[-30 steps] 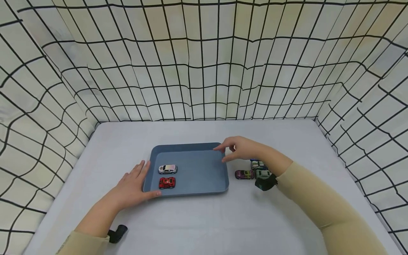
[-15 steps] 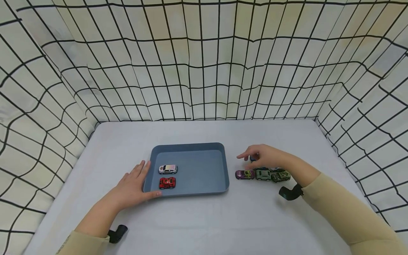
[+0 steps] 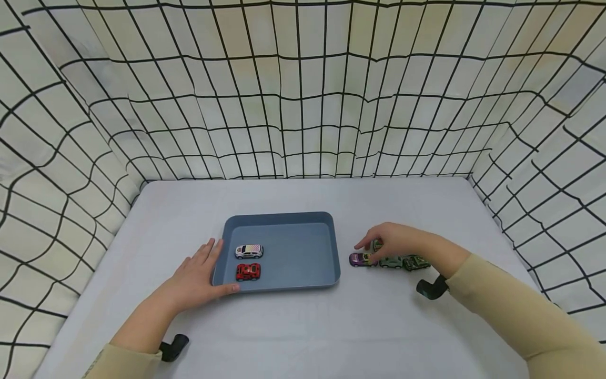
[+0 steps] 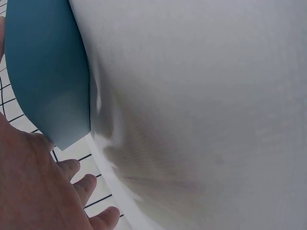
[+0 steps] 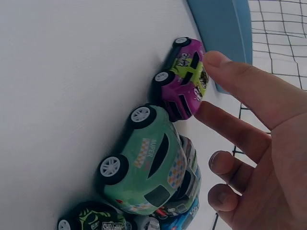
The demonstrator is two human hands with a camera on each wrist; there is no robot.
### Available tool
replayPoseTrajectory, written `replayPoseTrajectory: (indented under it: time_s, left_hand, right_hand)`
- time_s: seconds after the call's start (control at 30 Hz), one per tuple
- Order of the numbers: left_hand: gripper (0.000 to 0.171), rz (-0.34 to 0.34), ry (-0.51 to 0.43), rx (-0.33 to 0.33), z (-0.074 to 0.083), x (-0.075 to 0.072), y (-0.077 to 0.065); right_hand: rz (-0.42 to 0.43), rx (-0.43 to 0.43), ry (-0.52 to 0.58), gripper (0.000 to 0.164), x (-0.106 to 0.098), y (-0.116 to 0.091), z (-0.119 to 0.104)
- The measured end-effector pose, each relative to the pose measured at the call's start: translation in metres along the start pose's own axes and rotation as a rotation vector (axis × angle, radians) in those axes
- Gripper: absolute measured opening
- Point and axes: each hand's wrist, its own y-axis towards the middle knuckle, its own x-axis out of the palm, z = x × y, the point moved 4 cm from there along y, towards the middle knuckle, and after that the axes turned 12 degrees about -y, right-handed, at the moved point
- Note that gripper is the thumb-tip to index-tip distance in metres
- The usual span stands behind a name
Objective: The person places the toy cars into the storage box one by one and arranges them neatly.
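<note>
My left hand (image 3: 194, 279) rests with spread, straight fingers on the left end of a blue tray (image 3: 298, 252), its thumb at the front rim. Inside the tray stand a white toy car (image 3: 249, 251) and a red toy car (image 3: 248, 271). To the right of the tray, my right hand (image 3: 397, 238) hovers low over a purple toy car (image 5: 180, 84). Its thumb and index finger lie at that car, apart from each other; whether they touch it is unclear. Beside it sits a light green toy car (image 5: 144, 160). The right hand partly covers this group in the head view.
A dark green patterned car (image 3: 415, 262) and a blue car (image 5: 182, 220) stand among the cluster to the tray's right. White cloth (image 3: 293, 331) covers the table. Walls with a black grid (image 3: 303, 113) enclose its back and sides.
My right hand has moved from over the tray's right edge rightward to the car cluster, then lowered onto the purple car. The left hand and the tray stay put.
</note>
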Motion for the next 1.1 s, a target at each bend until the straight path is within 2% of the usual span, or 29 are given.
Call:
replayPoseTrajectory:
  time_s: [0.27,0.57,0.87,1.1]
  left_hand:
    - [0.125,-0.002,-0.008,-0.003,-0.002,-0.001,0.001]
    - [0.125,0.003,0.003,0.000,-0.005,0.002,0.004]
    - [0.125,0.002,0.000,0.002,-0.004,0.003,0.003]
    - [0.125,0.006,0.005,0.011,-0.001,0.001,0.002]
  right_hand:
    - [-0.032,0.021,-0.104,0.042,0.006,0.004,-0.004]
    - [-0.014,0.009,-0.179,0.042,0.008,0.005,-0.010]
    - [-0.009,0.007,-0.159,0.041,0.009,0.006,-0.009]
    - [0.036,-0.001,-0.118,0.042,-0.006,0.003,-0.010]
